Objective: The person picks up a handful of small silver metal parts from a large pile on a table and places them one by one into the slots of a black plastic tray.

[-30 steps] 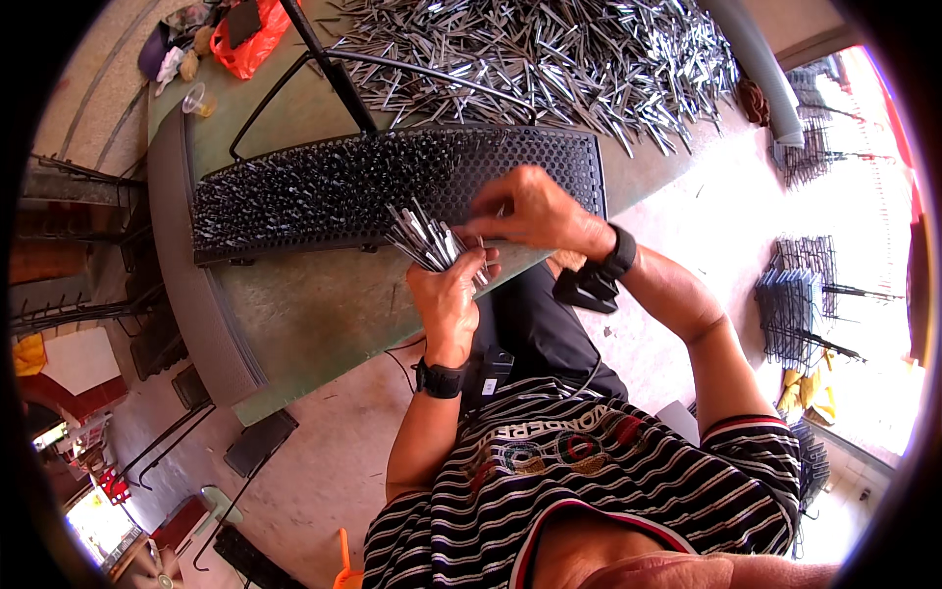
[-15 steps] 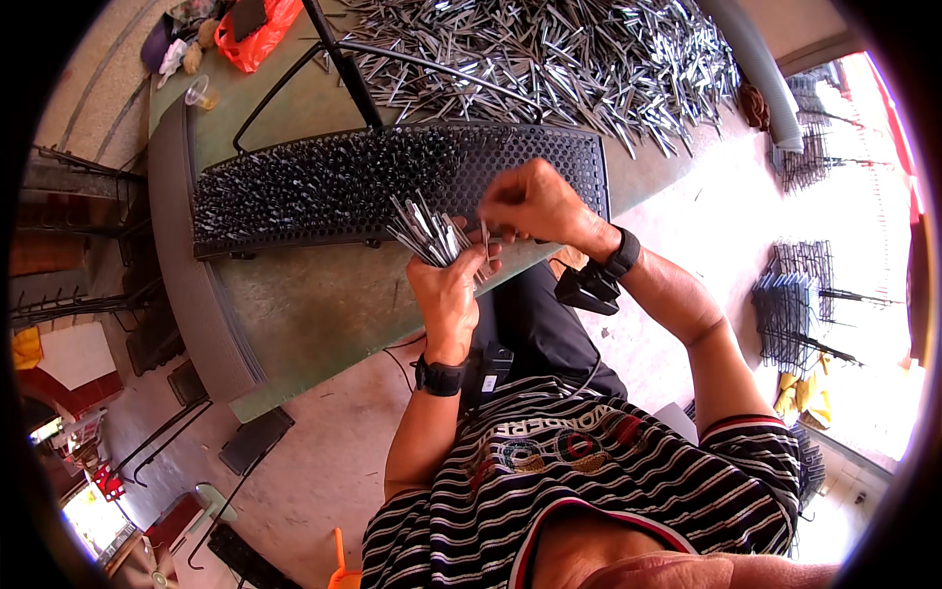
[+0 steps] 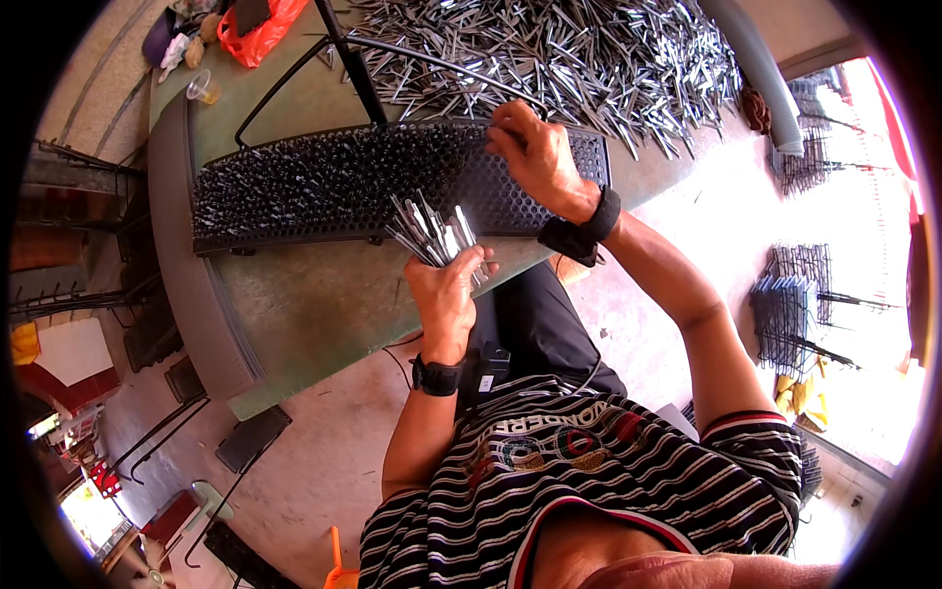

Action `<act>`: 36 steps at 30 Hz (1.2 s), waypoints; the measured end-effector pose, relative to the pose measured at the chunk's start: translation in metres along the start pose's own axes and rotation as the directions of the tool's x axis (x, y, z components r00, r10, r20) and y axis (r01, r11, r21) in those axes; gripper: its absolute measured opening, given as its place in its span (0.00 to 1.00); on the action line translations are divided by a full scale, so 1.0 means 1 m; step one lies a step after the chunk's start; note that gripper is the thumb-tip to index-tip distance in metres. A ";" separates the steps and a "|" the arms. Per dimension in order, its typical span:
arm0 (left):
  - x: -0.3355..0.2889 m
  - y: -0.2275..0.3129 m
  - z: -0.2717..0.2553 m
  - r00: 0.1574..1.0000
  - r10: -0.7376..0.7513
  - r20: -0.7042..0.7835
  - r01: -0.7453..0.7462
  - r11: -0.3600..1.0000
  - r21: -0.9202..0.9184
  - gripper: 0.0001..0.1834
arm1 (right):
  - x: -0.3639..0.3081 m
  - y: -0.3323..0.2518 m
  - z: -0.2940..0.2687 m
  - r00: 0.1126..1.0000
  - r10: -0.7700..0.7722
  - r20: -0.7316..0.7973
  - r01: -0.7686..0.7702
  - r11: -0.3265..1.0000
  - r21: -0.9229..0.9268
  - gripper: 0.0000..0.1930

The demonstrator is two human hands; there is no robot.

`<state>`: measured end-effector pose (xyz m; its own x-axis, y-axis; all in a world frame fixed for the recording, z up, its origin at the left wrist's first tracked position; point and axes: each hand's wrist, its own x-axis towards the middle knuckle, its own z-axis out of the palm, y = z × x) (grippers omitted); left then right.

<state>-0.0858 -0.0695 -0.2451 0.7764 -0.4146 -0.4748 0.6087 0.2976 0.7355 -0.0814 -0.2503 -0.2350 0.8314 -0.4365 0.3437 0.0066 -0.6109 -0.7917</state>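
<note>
Metal strips (image 3: 430,238) jutting from grasping left hand (image 3: 446,294), curled right hand (image 3: 538,157) over black rack (image 3: 590,157), whether holding one unclear

Open room over green tabletop (image 3: 304,314), near side of perforated panel (image 3: 476,196); behind panel, black bars (image 3: 353,67) obstruct.

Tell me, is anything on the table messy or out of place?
Maybe the clear plastic cup with something yellow inside, on the green table near a red plastic bag: a cup looks odd beside metalwork. The loose metal strips are heaped every which way, too. Nothing looks plainly broken.
</note>
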 end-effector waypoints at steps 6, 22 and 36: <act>0.001 -0.002 -0.005 1.000 0.000 -0.015 0.001 1.000 0.026 0.12 | 0.002 0.004 -0.003 0.962 -0.224 0.156 0.269 0.875 -0.403 0.05; 0.001 -0.005 -0.003 0.999 -0.047 0.018 0.047 0.999 -0.016 0.12 | -0.013 -0.024 -0.013 0.939 0.306 0.158 -0.341 0.887 0.310 0.05; 0.001 -0.001 -0.008 0.999 -0.034 -0.039 0.033 0.999 -0.028 0.11 | 0.003 0.001 0.004 0.945 -0.277 0.170 0.319 0.893 -0.318 0.03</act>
<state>-0.0846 -0.0637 -0.2502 0.7607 -0.3911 -0.5181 0.6386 0.3073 0.7056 -0.0764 -0.2497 -0.2362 0.8790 -0.1306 0.4586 0.0945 -0.8949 -0.4361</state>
